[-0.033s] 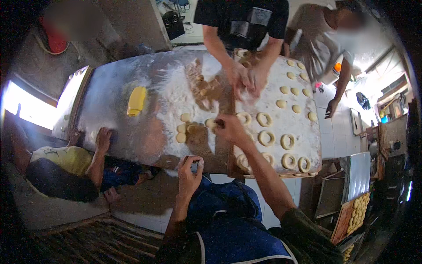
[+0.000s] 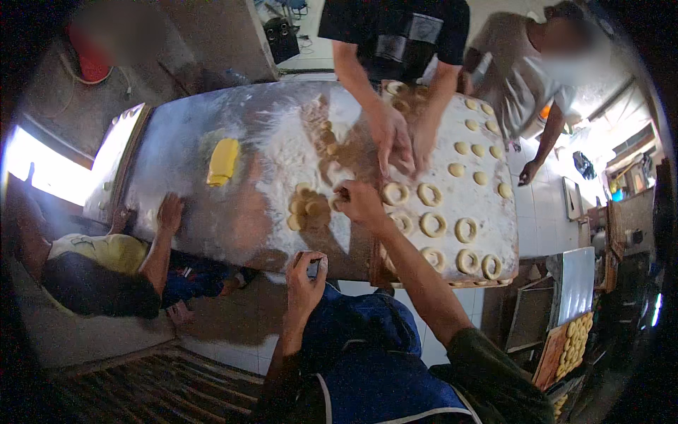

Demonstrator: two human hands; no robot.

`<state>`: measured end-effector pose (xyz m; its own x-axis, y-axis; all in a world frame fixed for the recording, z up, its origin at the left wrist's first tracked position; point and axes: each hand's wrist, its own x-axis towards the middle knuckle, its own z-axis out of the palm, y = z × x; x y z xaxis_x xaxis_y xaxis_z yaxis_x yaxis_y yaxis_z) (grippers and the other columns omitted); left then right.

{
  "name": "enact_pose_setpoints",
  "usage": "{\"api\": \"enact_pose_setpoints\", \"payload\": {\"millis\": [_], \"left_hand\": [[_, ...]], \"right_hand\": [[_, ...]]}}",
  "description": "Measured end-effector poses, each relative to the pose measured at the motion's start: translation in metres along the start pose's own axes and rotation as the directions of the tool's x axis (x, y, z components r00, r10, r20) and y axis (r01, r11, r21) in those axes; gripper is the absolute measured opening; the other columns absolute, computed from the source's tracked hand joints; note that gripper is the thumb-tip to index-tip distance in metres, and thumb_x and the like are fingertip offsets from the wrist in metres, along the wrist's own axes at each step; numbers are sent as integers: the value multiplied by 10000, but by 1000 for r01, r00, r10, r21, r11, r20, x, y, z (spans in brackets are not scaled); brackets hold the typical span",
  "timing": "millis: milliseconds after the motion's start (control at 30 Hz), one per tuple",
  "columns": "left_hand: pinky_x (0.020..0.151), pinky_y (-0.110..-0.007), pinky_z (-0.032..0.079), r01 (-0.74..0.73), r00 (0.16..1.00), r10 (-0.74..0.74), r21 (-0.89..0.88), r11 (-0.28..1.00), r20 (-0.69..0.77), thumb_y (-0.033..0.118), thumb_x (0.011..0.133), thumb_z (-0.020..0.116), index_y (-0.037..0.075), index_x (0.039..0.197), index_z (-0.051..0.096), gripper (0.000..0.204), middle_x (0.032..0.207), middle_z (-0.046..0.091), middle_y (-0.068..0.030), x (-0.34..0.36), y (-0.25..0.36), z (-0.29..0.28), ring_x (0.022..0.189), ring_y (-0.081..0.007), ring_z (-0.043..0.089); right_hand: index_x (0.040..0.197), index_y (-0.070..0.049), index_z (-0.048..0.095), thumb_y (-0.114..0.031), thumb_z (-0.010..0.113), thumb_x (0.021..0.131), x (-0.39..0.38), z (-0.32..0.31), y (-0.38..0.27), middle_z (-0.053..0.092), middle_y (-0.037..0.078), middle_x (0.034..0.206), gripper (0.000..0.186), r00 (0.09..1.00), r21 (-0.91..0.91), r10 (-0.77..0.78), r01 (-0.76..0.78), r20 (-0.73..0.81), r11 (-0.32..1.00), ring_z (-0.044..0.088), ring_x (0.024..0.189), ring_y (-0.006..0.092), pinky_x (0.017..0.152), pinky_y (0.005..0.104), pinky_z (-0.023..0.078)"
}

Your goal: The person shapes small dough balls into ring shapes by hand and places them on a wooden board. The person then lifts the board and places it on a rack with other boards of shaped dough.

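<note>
My left hand [image 2: 305,275] is curled at the near table edge around a small grey object [image 2: 314,267] that I cannot make out clearly. My right hand [image 2: 357,201] reaches over the floury surface with fingers pinched at what looks like a small dough piece [image 2: 337,203]. Beside it lie several dough discs [image 2: 304,208]. To the right, a floured board [image 2: 480,212] holds several dough rings [image 2: 432,225] and small discs [image 2: 459,169]. A co-worker's hands [image 2: 395,141] are low over the board's back left.
The steel table [image 2: 176,141] carries a yellow block [image 2: 222,162]. A person [image 2: 99,268] at the left rests hands on the table; another [image 2: 522,78] stands at back right. At lower right are a metal sheet [image 2: 575,279] and a tray of dough [image 2: 573,343].
My right hand has moved slightly left and up. The opposite co-worker's hands have shifted forward and right. The left person's near hand has moved up the table a little.
</note>
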<state>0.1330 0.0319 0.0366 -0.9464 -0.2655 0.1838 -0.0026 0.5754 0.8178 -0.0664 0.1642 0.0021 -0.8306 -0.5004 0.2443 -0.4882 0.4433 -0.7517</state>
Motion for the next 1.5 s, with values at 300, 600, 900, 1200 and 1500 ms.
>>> {"api": "enact_pose_setpoints", "payload": {"millis": [300, 600, 900, 1200, 1500], "left_hand": [[785, -363, 496, 58, 985, -78, -133, 989, -152, 151, 906, 619, 16, 1018, 629, 175, 925, 634, -132, 58, -47, -14, 865, -276, 626], [783, -301, 501, 245, 948, -317, -605, 757, -14, 229, 912, 647, -21, 1065, 664, 294, 946, 667, -79, 102, -35, 7, 873, -149, 617], [693, -309, 547, 320, 947, -179, -735, 597, 266, 78, 954, 549, -27, 1098, 615, 190, 913, 658, -108, 104, -8, 1, 816, -154, 635], [735, -306, 516, 378, 925, 58, -896, -232, 375, 105, 795, 581, 66, 1131, 461, 359, 1007, 587, -78, 86, 16, 38, 879, -189, 603], [665, -308, 388, 113, 989, -150, -749, 652, 18, 352, 954, 429, 70, 876, 451, 294, 820, 411, -14, 62, 73, 122, 722, -132, 403]], "right_hand": [[1033, -5, 555, -187, 759, 787, 63, 68, 33, 663, 122, 876, 368, 989, -309, 127, -96, 81, 946, 661, 763, 265, 689, 374, 527], [1088, -10, 518, -58, 753, 752, -4, 36, -61, 667, 121, 861, 412, 937, 418, 325, -246, -128, 875, 651, 777, 160, 690, 312, 531], [1199, -30, 452, 41, 633, 758, -29, -5, -73, 609, 95, 1098, 483, 968, 652, 223, -242, 113, 719, 630, 887, 166, 772, 300, 532], [875, 5, 601, -369, 435, 972, -54, -38, -71, 629, 85, 811, 420, 853, 738, 521, -361, 15, 571, 586, 702, 171, 639, 321, 473], [687, 49, 613, -576, 379, 959, -97, -87, -65, 504, 81, 542, 721, 765, 562, 613, -426, -195, 709, 449, 536, 154, 503, 352, 353]]}}
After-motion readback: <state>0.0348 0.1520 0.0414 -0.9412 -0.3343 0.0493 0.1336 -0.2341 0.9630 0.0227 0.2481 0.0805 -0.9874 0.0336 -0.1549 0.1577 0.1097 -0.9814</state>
